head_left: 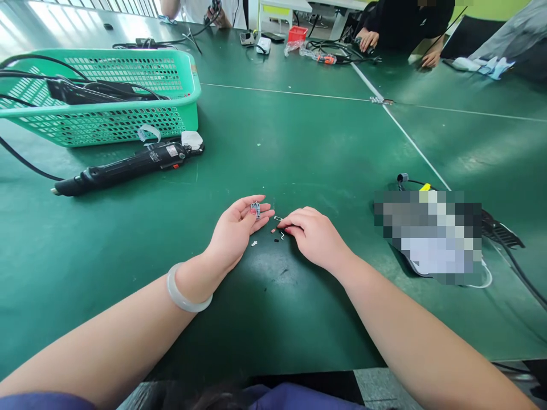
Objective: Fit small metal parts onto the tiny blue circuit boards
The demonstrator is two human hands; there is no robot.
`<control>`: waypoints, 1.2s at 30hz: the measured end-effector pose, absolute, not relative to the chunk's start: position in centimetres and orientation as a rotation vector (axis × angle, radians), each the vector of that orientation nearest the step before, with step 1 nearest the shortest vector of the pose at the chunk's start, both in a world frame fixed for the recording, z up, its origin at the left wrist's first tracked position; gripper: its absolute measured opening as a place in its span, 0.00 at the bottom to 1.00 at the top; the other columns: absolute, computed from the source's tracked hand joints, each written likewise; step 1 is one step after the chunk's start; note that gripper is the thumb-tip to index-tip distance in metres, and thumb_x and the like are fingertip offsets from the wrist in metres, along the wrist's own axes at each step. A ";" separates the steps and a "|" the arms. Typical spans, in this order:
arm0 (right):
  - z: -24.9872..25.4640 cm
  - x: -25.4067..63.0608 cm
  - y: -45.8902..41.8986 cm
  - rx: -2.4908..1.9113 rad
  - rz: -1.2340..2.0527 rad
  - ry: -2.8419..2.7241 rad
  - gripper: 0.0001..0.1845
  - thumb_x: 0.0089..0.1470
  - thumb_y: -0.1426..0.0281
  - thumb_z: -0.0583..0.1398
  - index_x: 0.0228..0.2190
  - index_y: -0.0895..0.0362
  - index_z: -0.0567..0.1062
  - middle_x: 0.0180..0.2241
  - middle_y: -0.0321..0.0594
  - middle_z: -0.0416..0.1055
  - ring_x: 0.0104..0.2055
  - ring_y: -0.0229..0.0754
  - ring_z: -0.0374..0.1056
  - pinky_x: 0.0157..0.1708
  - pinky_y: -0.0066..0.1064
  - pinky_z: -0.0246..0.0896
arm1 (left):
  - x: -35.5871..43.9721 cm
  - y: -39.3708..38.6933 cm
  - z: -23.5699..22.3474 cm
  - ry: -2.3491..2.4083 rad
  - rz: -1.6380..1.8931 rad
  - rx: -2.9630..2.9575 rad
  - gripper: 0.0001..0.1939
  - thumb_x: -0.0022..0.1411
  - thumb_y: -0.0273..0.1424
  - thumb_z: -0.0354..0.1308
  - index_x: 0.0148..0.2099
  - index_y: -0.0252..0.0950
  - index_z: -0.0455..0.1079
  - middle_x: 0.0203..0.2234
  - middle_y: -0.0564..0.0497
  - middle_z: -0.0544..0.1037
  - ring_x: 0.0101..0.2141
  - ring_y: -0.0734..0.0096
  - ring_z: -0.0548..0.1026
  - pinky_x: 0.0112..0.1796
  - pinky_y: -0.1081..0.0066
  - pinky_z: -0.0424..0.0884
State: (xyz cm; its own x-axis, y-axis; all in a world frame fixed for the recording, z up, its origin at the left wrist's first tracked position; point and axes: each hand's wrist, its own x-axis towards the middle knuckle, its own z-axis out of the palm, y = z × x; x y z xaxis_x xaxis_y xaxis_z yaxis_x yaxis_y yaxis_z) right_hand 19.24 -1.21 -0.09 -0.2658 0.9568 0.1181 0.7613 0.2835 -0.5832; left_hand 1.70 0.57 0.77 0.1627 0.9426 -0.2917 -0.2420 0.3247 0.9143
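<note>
In my left hand, palm up, lies a small grey-blue part with cut-outs, pinned by the thumb against the fingers. My right hand rests on the green table just to the right, fingertips together and down among tiny loose pieces. Around those fingertips are a thin rectangular metal frame, a small copper-coloured piece, a bent silver wire piece and a black bit. A whitish piece lies below my left fingers. Whether my right fingertips grip any piece is hidden.
A black electric screwdriver lies at left before a green basket holding cables and a black device. At right sits a blurred-out object with cords. Across the table are a red box, cables, and other people's hands.
</note>
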 end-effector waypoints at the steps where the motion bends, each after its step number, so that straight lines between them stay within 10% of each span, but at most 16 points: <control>1: -0.1 19.4 -1.2 -1.542 0.593 -2.110 0.12 0.54 0.79 0.57 0.31 0.53 0.78 0.34 0.35 0.76 0.39 0.42 0.65 0.41 0.36 0.62 | 1.7 0.4 0.8 1.059 0.994 0.853 0.12 0.64 0.26 0.52 0.49 0.32 0.68 0.44 0.44 0.76 0.45 0.70 0.77 0.54 0.64 0.68; 16: 0.0 18.4 -1.5 -1.531 0.544 -1.981 0.11 0.55 0.79 0.53 0.25 0.55 0.69 0.30 0.38 0.70 0.34 0.39 0.65 0.35 0.32 0.60 | 1.6 -0.3 0.5 1.024 0.782 1.258 0.25 0.48 0.26 0.66 0.50 0.35 0.68 0.46 0.46 0.76 0.45 0.67 0.77 0.52 0.63 0.70; 36: -0.5 17.5 -1.8 -1.399 0.547 -1.730 0.05 0.53 0.75 0.59 0.28 0.54 0.72 0.32 0.36 0.71 0.31 0.36 0.65 0.33 0.31 0.62 | 1.5 0.1 0.4 0.885 0.806 1.116 0.24 0.54 0.26 0.61 0.55 0.32 0.67 0.47 0.43 0.76 0.45 0.67 0.75 0.52 0.62 0.67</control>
State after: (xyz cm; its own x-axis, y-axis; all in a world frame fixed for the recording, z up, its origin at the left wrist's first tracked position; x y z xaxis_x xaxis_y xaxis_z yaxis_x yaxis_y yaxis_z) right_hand 17.49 -1.83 -0.45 -0.0407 0.9446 0.3257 0.5857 0.2866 -0.7582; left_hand 1.48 0.12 0.44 0.4294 0.8847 -0.1814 -0.0982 0.2454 0.9644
